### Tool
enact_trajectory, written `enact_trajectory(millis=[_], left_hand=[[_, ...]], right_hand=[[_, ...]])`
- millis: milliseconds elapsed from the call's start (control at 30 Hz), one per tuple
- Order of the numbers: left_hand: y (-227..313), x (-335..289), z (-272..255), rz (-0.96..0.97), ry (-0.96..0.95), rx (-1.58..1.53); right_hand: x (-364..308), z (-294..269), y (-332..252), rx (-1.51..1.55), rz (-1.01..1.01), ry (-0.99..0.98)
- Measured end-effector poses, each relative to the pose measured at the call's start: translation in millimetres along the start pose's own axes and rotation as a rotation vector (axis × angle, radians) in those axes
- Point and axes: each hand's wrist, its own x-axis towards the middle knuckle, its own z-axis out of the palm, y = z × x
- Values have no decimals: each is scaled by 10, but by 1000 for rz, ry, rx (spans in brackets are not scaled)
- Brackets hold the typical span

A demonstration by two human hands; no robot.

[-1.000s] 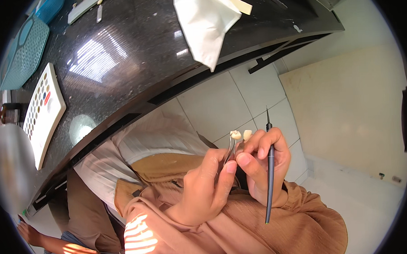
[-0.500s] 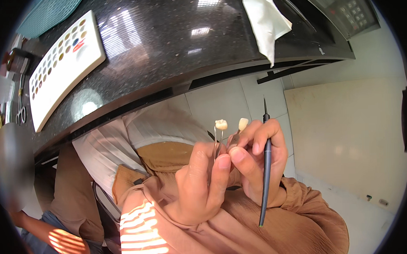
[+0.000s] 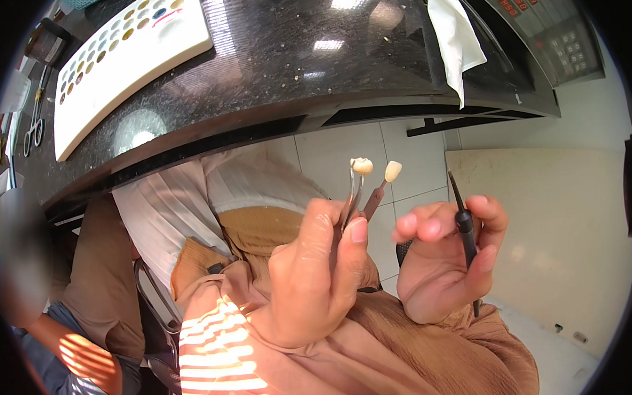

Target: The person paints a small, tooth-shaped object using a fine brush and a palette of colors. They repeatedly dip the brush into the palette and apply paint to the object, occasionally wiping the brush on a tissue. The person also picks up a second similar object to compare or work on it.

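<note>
In my left hand, closed thumb against forefinger, are metal tweezers. Between their tips sits a cream tooth crown with a bumpy top. A tooth shade tab on a flat metal stem rises from the same grip, slanting right. To the right, my right hand is turned palm up and apart from the left. It holds a dark fine-tipped brush near-upright, point up, between its fingers and thumb. Both hands are over my lap, below the counter edge.
A black speckled counter spans the top. On it stand a white palette with several colored wells, a dark jar, scissor-handled forceps and a white tissue. A control panel is at upper right. Another person's arm shows lower left.
My right hand has let go of the shade tab and moved right, its palm turning up, with the brush still held. The left hand, now holding the tab with the tweezers, has risen slightly.
</note>
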Motion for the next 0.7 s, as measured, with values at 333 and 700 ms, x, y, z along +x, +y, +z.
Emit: enact_trajectory(millis=[333, 700], left_hand=[[53, -10, -100, 7, 17, -91], [-10, -26, -140, 114, 49, -155]], right_hand=[[81, 79, -43, -318, -9, -248], [91, 214, -165, -490, 93, -227]])
